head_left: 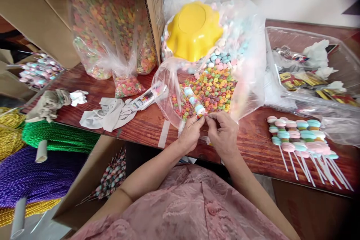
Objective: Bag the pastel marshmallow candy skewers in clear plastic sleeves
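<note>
A candy skewer [193, 100], with pale blue, white and pink pieces in a row, points up and left over the bag of candy rings. My left hand [190, 133] is closed in a pinch round its lower end. Right beside it, my right hand [224, 133] is also pinched, its fingertips almost touching the left ones. Whatever lies between the right fingertips is too small to make out. Just beyond both hands spread small coloured candy rings [216, 86] in an opened clear plastic bag [247, 86].
An upturned yellow bowl [192, 26] rests on bagged pastel candies. Finished skewers [300, 135] lie in rows at right, near a clear plastic bin [312, 95]. Left are grey gloves [109, 114], a cardboard box [153, 15] with bagged rings, and coloured bead strands [62, 135].
</note>
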A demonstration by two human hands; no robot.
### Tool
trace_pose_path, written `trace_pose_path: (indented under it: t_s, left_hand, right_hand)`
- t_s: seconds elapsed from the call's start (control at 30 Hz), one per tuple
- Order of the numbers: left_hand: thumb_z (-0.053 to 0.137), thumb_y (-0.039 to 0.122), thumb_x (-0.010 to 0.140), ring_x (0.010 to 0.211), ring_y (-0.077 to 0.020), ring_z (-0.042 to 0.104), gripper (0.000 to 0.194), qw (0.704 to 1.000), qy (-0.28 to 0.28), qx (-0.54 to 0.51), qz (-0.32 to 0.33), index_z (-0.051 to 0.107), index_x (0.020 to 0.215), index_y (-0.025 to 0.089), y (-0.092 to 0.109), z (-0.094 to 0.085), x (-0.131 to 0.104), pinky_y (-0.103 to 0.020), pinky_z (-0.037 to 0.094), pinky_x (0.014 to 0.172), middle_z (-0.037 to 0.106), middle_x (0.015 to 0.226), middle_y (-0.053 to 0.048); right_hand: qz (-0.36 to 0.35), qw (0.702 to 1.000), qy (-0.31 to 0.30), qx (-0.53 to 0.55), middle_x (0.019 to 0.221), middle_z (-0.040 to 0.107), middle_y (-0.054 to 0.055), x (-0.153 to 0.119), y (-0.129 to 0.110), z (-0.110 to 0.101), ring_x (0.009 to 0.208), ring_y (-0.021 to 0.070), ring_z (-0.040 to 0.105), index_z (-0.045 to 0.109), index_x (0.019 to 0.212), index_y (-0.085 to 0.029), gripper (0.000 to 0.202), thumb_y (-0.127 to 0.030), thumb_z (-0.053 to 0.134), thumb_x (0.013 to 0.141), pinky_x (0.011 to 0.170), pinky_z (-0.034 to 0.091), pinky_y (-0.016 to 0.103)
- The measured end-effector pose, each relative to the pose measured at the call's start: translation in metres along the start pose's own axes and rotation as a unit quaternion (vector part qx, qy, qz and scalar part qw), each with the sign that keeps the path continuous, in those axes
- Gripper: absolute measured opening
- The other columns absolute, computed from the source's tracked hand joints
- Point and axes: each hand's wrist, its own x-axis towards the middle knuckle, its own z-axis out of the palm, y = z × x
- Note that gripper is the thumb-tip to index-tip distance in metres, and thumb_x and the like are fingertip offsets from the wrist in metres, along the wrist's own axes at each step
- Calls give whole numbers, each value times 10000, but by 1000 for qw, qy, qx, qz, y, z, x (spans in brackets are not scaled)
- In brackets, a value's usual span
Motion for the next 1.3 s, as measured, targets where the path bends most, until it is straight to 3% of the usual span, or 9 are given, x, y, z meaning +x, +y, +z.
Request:
trace_pose_path:
  t_s: [0.17,0.3,0.47,0.67,0.8,0.9,1.03,1.2,1.3]
  left_hand:
    - [763,295,765,832,-190,702,215,998,4,-45,-50,622,831,147,6,-5,0,-302,544,797,686,742,-24]
    - [731,311,808,699,-174,697,223,997,5,-38,-68,588,806,140,8,-4,-1,-273,545,683,671,685,-38]
    - [706,394,824,595,-153,667,280,998,-20,-3,-57,595,824,137,-3,-2,0,-239,512,587,664,649,-36]
    - [762,443,741,500,-113,580,342,998,0,19,-65,586,790,154,-20,-3,1,-213,448,507,607,599,19]
    - [747,415,756,552,-96,544,312,998,14,61,-17,586,706,152,-25,-6,2,-211,425,560,577,590,35]
    - [742,389,766,596,-96,534,289,995,14,103,-9,607,690,144,-26,-11,2,-221,431,614,585,614,34]
    - [757,338,748,602,-117,557,247,993,-9,94,-74,626,693,136,-17,-20,0,-254,452,654,585,602,28]
    - [729,276,772,759,-169,643,177,978,-88,-56,-181,666,844,128,5,-26,-2,-319,502,797,671,774,-45]
    - [661,351,863,817,-179,659,214,972,-64,-108,-198,653,833,140,8,-22,-2,-339,504,869,682,797,-57]
  right_hand:
    - [-53,997,-10,-57,871,700,61,-12,-5,-9,775,173,638,670,976,-179,151,-227,533,934,649,462,284]
    - [-81,995,-19,-60,725,675,19,-24,-2,-21,632,138,623,701,950,-184,164,-195,538,936,576,453,256]
    - [-51,998,26,-13,786,740,17,-30,-3,-36,604,124,662,628,1254,-177,357,-231,638,901,585,520,232]
    - [-113,992,32,-38,897,777,59,-35,7,-22,737,154,731,704,1088,-184,243,-114,548,914,662,569,236]
    - [-123,991,42,-46,900,777,72,-42,12,-4,722,178,728,697,1130,-197,308,-103,503,910,659,580,281]
    - [-56,998,25,-23,919,773,72,-42,11,2,719,186,721,658,1217,-208,334,-159,491,932,661,581,309]
    - [2,999,-31,14,909,768,73,-39,14,4,726,199,710,664,1192,-204,311,-232,477,945,658,573,334]
    - [-33,999,-14,10,968,767,75,-41,20,4,815,200,716,692,1136,-208,315,-166,461,926,735,585,341]
    - [-71,997,-25,-36,1038,752,102,-44,18,5,899,211,712,672,1188,-187,384,-118,422,905,766,581,348]
